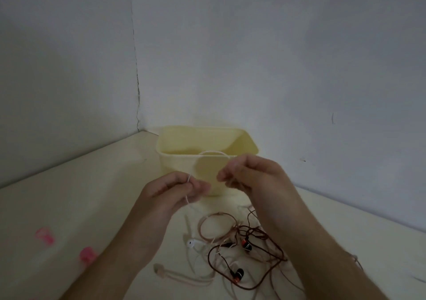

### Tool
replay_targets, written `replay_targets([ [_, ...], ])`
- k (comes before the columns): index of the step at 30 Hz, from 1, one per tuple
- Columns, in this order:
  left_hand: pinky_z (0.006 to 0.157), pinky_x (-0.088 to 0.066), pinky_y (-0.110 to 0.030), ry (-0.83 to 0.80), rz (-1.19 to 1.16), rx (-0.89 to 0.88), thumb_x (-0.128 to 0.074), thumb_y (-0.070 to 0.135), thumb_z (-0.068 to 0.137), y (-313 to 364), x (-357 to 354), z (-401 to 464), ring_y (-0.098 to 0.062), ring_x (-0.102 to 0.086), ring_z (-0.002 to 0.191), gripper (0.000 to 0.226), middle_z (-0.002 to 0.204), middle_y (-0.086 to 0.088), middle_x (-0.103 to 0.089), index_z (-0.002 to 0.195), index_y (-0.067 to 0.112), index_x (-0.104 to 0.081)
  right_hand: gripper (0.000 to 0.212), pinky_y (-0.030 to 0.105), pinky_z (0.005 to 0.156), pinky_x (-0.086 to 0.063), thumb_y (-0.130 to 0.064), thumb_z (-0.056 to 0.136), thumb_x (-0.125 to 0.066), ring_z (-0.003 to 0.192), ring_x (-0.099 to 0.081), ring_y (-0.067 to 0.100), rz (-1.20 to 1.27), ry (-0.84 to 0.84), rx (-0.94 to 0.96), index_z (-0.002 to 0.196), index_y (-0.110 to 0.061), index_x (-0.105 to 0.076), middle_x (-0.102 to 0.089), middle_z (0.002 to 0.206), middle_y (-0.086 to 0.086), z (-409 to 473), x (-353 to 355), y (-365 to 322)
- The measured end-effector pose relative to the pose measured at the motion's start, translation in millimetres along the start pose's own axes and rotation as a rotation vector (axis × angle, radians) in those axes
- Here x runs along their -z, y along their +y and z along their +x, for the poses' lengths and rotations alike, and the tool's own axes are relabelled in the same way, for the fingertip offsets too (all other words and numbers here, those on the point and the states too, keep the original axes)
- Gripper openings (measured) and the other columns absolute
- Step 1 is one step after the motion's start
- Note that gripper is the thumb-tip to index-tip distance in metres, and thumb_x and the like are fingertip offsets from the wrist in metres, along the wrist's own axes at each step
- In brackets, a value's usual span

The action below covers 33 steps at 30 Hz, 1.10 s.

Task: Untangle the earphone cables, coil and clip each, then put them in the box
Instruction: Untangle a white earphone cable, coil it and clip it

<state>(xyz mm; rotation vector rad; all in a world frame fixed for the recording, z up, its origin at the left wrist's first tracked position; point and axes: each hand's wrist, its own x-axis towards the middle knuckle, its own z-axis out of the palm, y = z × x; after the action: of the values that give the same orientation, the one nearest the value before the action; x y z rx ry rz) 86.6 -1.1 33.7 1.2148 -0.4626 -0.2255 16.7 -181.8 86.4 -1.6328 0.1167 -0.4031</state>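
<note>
**White cable stretched between your two hands above the tangle**

Your left hand (177,188) has its fingers curled in, thumb and fingertips pinching the white earphone cable (212,152) where a small loop of it shows over your knuckles. Your right hand (251,175) is curled too, fingertips drawn together on the other end of that same stretch, though the exact contact point is blurred. Between your hands the white cable rises in a shallow arch, crossing in front of the near rim of the box (166,161). Below your left hand a strand of it drops toward the table (69,207).

Both hands are raised above the table, just in front of the box. The box is pale yellow, open-topped, and stands upright near the corner where the two walls (276,57) meet.

On the table beneath your wrists lies the rest of the tangle: a white earbud (190,243), a pinkish-tan cable (217,227) lying partly in a round coil, and a dark brown cable (262,257) looping loosely around two black-and-red earbuds (237,274). The strands cross over one another. Nearer you, a pale strap-like piece (182,274) lies flat, apart from the tangle.

To your left, well apart from the cables, two pink clips (45,235) rest on the table.
</note>
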Motion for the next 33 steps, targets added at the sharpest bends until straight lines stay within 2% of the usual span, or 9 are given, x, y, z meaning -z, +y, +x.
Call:
replay_targets([
  [2,0.094,-0.055,-0.044,0.013,-0.111,0.029,-0.060,0.002,0.086,2.0,2.2,2.9,-0.035,-0.075,0.092,0.013,0.090,-0.021,-0.076,0.078,0.006,-0.070,0.025,0.047,0.091,-0.057,-0.006,0.103,-0.054,0.077,-0.066,0.030,0.274,-0.040,-0.078,0.079,-0.006,-0.062,-0.064,0.073,0.015,1.9,7.1,-5.9],
  [5,0.063,-0.058,-0.036,0.039,-0.362,0.159,-0.053,0.010,0.086,5.1,5.8,5.7,-0.020,-0.049,0.052,0.009,0.058,-0.004,-0.043,0.084,0.007,-0.062,0.021,0.029,0.051,-0.044,-0.008,0.091,-0.061,0.052,-0.035,0.017,0.427,-0.080,-0.130,0.073,-0.013,-0.051,-0.031,0.064,0.000,2.9,20.8,-14.6],
  [8,0.036,-0.027,-0.021,0.060,-0.399,0.206,-0.051,0.010,0.092,8.6,12.1,5.2,-0.008,-0.022,0.042,0.014,0.059,0.004,-0.019,0.088,0.008,-0.064,0.016,0.026,0.047,-0.019,0.004,0.088,-0.066,0.051,-0.021,0.013,0.223,-0.019,-0.019,0.078,-0.008,-0.066,-0.030,0.065,0.000,7.3,39.1,-15.7],
  [12,0.042,-0.008,-0.024,0.064,-0.276,0.156,-0.053,0.011,0.094,6.5,15.8,5.7,-0.007,-0.016,0.043,0.019,0.059,0.006,-0.016,0.096,0.007,-0.072,0.017,0.033,0.055,-0.021,0.002,0.093,-0.070,0.054,-0.026,0.019,-0.121,0.279,0.162,0.086,-0.011,-0.078,-0.038,0.060,0.001,9.2,51.9,-17.8],
  [16,0.043,-0.009,-0.024,0.102,-0.240,0.091,-0.060,0.013,0.092,4.9,17.5,8.1,-0.007,-0.016,0.044,0.022,0.058,0.007,-0.016,0.106,0.003,-0.074,0.016,0.027,0.048,-0.023,-0.018,0.102,-0.067,0.045,-0.022,0.014,0.038,0.421,0.122,0.097,-0.004,-0.073,-0.030,0.058,0.001,10.5,60.5,-24.2],
  [21,0.042,-0.011,-0.024,0.168,-0.250,0.026,-0.064,0.028,0.091,6.9,19.8,9.7,-0.009,-0.010,0.046,0.022,0.055,0.007,-0.014,0.086,0.007,-0.068,0.051,0.029,0.048,-0.012,-0.055,0.103,-0.059,0.047,-0.011,0.015,0.291,0.403,0.058,0.081,-0.009,-0.063,-0.015,0.057,-0.002,11.9,66.1,-32.4],
  [25,0.042,-0.014,-0.025,0.161,-0.301,0.084,-0.064,0.045,0.092,10.1,20.5,9.9,-0.010,-0.012,0.044,0.040,0.054,0.007,-0.013,0.064,0.017,-0.055,0.069,0.034,0.056,-0.007,-0.071,0.098,-0.048,0.053,-0.006,0.018,0.470,0.309,0.006,0.073,-0.007,-0.062,-0.013,0.061,0.000,7.7,69.5,-37.1],
  [28,0.045,-0.015,-0.026,0.145,-0.271,0.097,-0.069,0.059,0.087,9.9,22.8,8.2,-0.013,-0.010,0.047,0.055,0.053,0.005,-0.014,0.062,0.014,-0.048,0.074,0.037,0.060,-0.006,-0.074,0.095,-0.044,0.059,-0.006,0.020,0.514,0.276,0.000,0.077,-0.004,-0.062,-0.012,0.068,0.002,4.2,71.6,-38.0],
  [33,0.047,-0.010,-0.029,0.221,-0.186,0.076,-0.063,0.036,0.093,10.6,20.0,6.8,-0.011,-0.013,0.048,0.041,0.057,0.005,-0.017,0.062,0.017,-0.045,0.055,0.034,0.057,-0.006,-0.059,0.092,-0.054,0.062,-0.007,0.018,0.598,0.258,0.029,0.077,-0.006,-0.061,-0.012,0.074,0.000,2.7,75.2,-39.6],
])
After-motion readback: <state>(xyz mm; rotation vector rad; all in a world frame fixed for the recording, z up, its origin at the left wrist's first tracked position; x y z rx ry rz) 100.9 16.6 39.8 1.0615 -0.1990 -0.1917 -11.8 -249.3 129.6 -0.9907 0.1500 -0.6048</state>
